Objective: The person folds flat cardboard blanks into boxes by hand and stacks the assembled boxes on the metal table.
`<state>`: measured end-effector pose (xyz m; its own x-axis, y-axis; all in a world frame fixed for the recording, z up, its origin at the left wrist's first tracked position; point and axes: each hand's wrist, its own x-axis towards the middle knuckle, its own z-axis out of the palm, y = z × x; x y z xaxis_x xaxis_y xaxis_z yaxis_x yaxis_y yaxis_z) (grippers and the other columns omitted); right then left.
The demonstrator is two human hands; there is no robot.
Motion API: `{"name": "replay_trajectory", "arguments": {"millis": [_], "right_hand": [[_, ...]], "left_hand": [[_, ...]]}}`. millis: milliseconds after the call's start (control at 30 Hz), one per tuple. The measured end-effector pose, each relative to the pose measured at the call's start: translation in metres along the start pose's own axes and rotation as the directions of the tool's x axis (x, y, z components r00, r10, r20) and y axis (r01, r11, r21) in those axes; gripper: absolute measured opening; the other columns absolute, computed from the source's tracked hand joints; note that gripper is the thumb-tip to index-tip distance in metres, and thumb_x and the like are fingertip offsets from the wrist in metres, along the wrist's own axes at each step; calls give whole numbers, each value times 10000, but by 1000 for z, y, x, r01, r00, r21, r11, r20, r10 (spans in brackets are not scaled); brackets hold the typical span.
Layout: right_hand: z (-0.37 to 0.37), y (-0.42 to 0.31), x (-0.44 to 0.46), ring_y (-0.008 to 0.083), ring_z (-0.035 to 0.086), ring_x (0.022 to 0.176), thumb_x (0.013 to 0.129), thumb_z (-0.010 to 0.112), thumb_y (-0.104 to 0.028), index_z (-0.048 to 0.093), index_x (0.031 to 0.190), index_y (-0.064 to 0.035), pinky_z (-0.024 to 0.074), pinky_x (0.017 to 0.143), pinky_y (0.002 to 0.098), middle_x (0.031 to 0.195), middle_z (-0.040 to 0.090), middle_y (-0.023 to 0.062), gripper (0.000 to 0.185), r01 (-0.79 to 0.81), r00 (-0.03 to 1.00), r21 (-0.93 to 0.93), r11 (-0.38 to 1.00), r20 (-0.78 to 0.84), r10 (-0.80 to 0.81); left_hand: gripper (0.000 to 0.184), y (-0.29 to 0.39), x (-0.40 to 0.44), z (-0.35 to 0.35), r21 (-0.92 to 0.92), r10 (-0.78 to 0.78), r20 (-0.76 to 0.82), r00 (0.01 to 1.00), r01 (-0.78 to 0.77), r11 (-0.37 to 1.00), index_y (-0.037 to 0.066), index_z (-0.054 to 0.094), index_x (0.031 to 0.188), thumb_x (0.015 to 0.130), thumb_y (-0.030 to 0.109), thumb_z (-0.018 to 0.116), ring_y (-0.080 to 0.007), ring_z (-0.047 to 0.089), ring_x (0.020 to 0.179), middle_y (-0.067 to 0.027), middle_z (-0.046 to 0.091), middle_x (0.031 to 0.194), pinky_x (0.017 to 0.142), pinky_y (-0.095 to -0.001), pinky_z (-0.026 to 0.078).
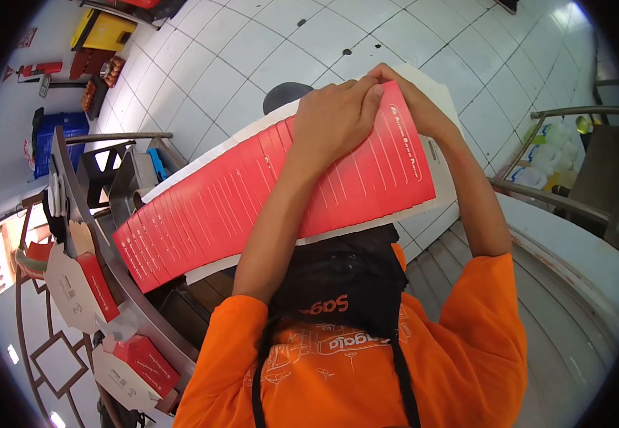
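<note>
A fanned stack of red and white cardboard box blanks (231, 192) lies slantwise across my lap, its sheets overlapping and white print showing on the red. My left hand (334, 118) presses on the upper part of the stack, fingers curled over its far edge and thumb on the red face. At the far right corner, my right hand (395, 82) grips the same edge, partly covered by the left hand. Its fingertips are hidden. Under the stack a black apron (338, 278) covers my orange shirt.
Folded red and white boxes (134, 364) stand on the metal table (134, 307) to the left. A blue bin (63, 139), a yellow container (102, 32) and a fire extinguisher (42, 69) are farther off. Clear plastic containers (555, 153) sit at right. White tiles (245, 43) cover the floor.
</note>
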<state>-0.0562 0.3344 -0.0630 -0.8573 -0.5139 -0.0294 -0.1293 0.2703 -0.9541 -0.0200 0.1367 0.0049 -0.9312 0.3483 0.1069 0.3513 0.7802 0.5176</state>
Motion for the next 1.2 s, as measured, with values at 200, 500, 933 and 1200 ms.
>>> {"name": "replay_trajectory", "arguments": {"millis": [200,500,933,1200], "right_hand": [[-3,-17,-4,252,686,1066,1011,671,-193,600,1236,-88,525,921,368,1119,740,108,259,-15,999,-41,999,-44,13],[19,-26,-49,304,698,970,951,700,-98,702,1128,4,548,894,373,1059,718,176,205,82,900,-142,987,-414,-134],[54,-39,-66,357,705,1068,695,836,80,783,1073,-29,607,889,436,1116,681,126,398,236,778,-69,969,-584,-231],[50,-40,-67,364,691,1095,688,859,83,781,1049,-65,612,861,421,1122,672,124,398,191,803,50,980,-582,-127]], "left_hand": [[345,-2,0,-1,-28,49,-55,997,-51,998,120,716,1196,1097,336,466,-320,709,761,-97,755,881,670,-455,543],[392,3,-12,-28,-102,17,9,1000,-16,995,107,699,1261,999,396,661,-347,711,1045,-154,757,1126,881,-426,549],[673,9,-40,-42,-268,62,-144,988,-100,958,82,666,1081,583,336,1040,-283,697,971,-114,707,1081,844,-401,594],[693,-6,-32,-34,-232,202,-151,968,-234,944,119,653,1024,575,508,1009,-246,679,878,-71,652,992,732,-365,592]]}}
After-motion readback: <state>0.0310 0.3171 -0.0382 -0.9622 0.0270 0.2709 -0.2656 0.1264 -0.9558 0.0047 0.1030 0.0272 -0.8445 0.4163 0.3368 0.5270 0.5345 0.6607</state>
